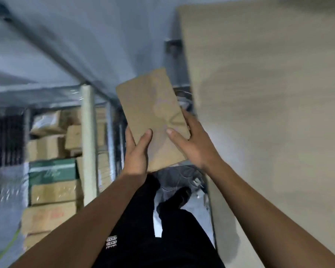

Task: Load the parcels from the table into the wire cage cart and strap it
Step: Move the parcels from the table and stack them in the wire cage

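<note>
a flat brown paper parcel [153, 113] is held in the air between the wooden table [269, 113] on the right and the wire cage cart [111, 132] on the left. the left hand [136, 153] grips its near edge, thumb on top and fingers curled beneath. the right hand [190, 144] pinches its right edge likewise. inside the blurred cart, cardboard boxes [46, 147] are stacked around a green carton [52, 171].
</note>
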`<action>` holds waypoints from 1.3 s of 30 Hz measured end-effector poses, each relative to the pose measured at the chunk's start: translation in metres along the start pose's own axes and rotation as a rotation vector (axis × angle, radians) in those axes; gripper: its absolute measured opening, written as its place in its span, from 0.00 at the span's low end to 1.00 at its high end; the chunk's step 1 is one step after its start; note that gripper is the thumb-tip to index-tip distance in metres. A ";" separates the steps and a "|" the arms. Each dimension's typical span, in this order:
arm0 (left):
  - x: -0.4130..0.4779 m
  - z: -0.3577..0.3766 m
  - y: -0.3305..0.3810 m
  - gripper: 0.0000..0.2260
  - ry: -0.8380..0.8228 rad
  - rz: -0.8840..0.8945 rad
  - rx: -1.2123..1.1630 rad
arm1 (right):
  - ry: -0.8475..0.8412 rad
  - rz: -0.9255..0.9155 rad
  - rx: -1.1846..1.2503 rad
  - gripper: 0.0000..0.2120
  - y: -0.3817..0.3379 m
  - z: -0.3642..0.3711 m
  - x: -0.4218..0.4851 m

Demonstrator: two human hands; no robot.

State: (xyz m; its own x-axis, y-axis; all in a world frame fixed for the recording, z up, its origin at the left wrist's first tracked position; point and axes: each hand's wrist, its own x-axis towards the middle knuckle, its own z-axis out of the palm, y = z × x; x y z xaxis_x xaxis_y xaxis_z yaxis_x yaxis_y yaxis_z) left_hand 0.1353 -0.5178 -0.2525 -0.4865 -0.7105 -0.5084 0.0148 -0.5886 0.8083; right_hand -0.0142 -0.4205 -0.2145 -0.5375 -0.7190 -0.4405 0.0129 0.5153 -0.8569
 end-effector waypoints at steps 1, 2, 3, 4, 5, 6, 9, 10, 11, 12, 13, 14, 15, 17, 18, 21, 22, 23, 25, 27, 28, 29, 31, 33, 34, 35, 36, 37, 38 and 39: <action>0.007 -0.023 0.014 0.30 0.063 0.032 -0.030 | -0.093 0.011 -0.009 0.32 -0.018 0.023 0.024; 0.014 -0.045 0.026 0.29 0.124 0.052 -0.060 | -0.188 0.034 -0.006 0.34 -0.036 0.047 0.046; 0.022 -0.066 0.037 0.29 0.185 0.064 -0.096 | -0.277 0.047 -0.010 0.35 -0.054 0.071 0.066; 0.029 -0.085 0.047 0.27 0.248 0.068 -0.135 | -0.349 0.040 -0.035 0.37 -0.069 0.096 0.086; 0.037 -0.105 0.056 0.25 0.316 0.067 -0.176 | -0.415 0.030 -0.075 0.37 -0.082 0.123 0.105; 0.043 -0.123 0.063 0.23 0.383 0.067 -0.213 | -0.465 0.024 -0.122 0.37 -0.093 0.149 0.123; 0.067 -0.176 0.076 0.28 0.570 0.116 -0.288 | -0.575 -0.007 -0.265 0.38 -0.118 0.224 0.169; 0.076 -0.193 0.079 0.32 0.626 0.128 -0.297 | -0.619 -0.017 -0.278 0.38 -0.124 0.248 0.182; 0.084 -0.209 0.080 0.33 0.668 0.134 -0.304 | -0.664 -0.027 -0.286 0.36 -0.128 0.270 0.196; 0.093 -0.224 0.080 0.32 0.698 0.129 -0.309 | -0.705 -0.039 -0.297 0.35 -0.130 0.289 0.210; 0.103 -0.240 0.078 0.30 0.725 0.112 -0.308 | -0.741 -0.051 -0.327 0.35 -0.130 0.308 0.225; 0.112 -0.256 0.073 0.27 0.744 0.089 -0.306 | -0.773 -0.061 -0.376 0.36 -0.129 0.327 0.240; 0.122 -0.271 0.067 0.25 0.755 0.061 -0.285 | -0.800 -0.083 -0.442 0.39 -0.128 0.346 0.257; 0.144 -0.302 0.045 0.28 0.771 -0.013 -0.063 | -0.801 -0.173 -0.628 0.41 -0.122 0.377 0.295; 0.156 -0.318 0.031 0.29 0.783 -0.042 0.120 | -0.774 -0.215 -0.704 0.40 -0.117 0.390 0.315; 0.200 -0.360 -0.016 0.24 0.767 -0.127 0.582 | -0.763 -0.296 -0.831 0.39 -0.090 0.423 0.364; 0.215 -0.371 -0.027 0.22 0.727 -0.139 0.674 | -0.782 -0.357 -0.888 0.39 -0.077 0.430 0.374; 0.231 -0.380 -0.038 0.20 0.695 -0.132 0.724 | -0.793 -0.407 -0.943 0.39 -0.062 0.437 0.381; 0.258 -0.393 -0.056 0.16 0.700 -0.065 0.691 | -0.757 -0.426 -0.964 0.38 -0.034 0.450 0.387; 0.281 -0.400 -0.069 0.12 0.753 -0.006 0.664 | -0.658 -0.398 -0.976 0.38 -0.015 0.455 0.393; 0.292 -0.403 -0.075 0.12 0.754 0.012 0.693 | -0.616 -0.394 -0.993 0.38 -0.011 0.456 0.397; 0.303 -0.407 -0.081 0.15 0.730 0.027 0.747 | -0.587 -0.397 -1.017 0.38 -0.008 0.457 0.402; 0.320 -0.415 -0.093 0.25 0.646 0.014 0.906 | -0.571 -0.411 -1.071 0.39 -0.006 0.459 0.412; 0.333 -0.424 -0.103 0.31 0.538 -0.066 1.040 | -0.587 -0.411 -1.098 0.39 -0.004 0.462 0.418; 0.339 -0.428 -0.109 0.32 0.472 -0.109 1.123 | -0.590 -0.393 -1.096 0.39 -0.002 0.463 0.421; 0.344 -0.431 -0.114 0.32 0.396 -0.140 1.218 | -0.586 -0.373 -1.091 0.39 0.000 0.464 0.424; 0.346 -0.433 -0.118 0.31 0.326 -0.158 1.305 | -0.583 -0.359 -1.087 0.39 0.003 0.465 0.426; 0.347 -0.434 -0.121 0.31 0.271 -0.166 1.369 | -0.590 -0.355 -1.083 0.39 0.006 0.467 0.426; 0.348 -0.435 -0.124 0.30 0.241 -0.167 1.416 | -0.607 -0.361 -1.082 0.39 0.008 0.467 0.426; 0.348 -0.435 -0.127 0.31 0.234 -0.162 1.454 | -0.628 -0.367 -1.082 0.39 0.010 0.467 0.427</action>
State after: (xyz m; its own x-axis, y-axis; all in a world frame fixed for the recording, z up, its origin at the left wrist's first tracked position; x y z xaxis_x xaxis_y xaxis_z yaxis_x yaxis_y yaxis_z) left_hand 0.3446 -0.8578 -0.6609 -0.2469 -0.8041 -0.5408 -0.9601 0.1275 0.2488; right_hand 0.1504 -0.9399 -0.5362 0.1225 -0.8394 -0.5296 -0.8893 0.1440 -0.4340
